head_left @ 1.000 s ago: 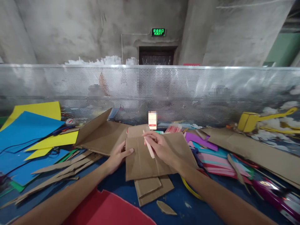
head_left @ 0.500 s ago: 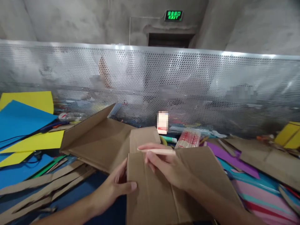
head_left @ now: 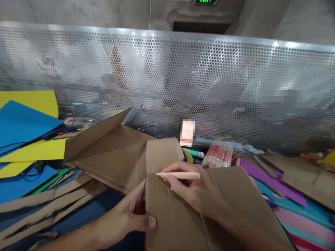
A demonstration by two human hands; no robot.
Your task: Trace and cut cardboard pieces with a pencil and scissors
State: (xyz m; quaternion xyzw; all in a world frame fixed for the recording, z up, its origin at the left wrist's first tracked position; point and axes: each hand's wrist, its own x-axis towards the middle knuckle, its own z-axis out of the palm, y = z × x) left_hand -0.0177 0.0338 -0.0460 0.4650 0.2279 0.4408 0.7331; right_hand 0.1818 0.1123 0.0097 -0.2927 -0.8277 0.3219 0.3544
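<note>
My right hand (head_left: 190,190) pinches a pale pink pen (head_left: 190,175) lying nearly level, its tip pointing left. That tip rests at or just above a brown cardboard piece (head_left: 170,223), near its top left corner. A smaller cardboard flap (head_left: 163,155) lies along the upper edge of this piece; whether the two are joined I cannot tell. My left hand (head_left: 127,218) grips the left edge of the cardboard, thumb on top and the other fingers mostly hidden behind it. To the right, under my right forearm, spreads another cardboard panel (head_left: 235,195).
A folded cardboard sheet (head_left: 112,153) stands at left, beside cardboard strips (head_left: 52,205) and yellow and blue sheets (head_left: 26,122). Behind are a lit phone-like rectangle (head_left: 187,132), a bundle of wrapped sticks (head_left: 218,154) and a perforated metal screen (head_left: 146,69). Purple paper (head_left: 272,177) lies at right.
The view has tipped downward, so the screen and exit sign sit higher. My right fingers have drawn in around the pen, which stays near the cardboard's upper edge. The left hand keeps its grip.
</note>
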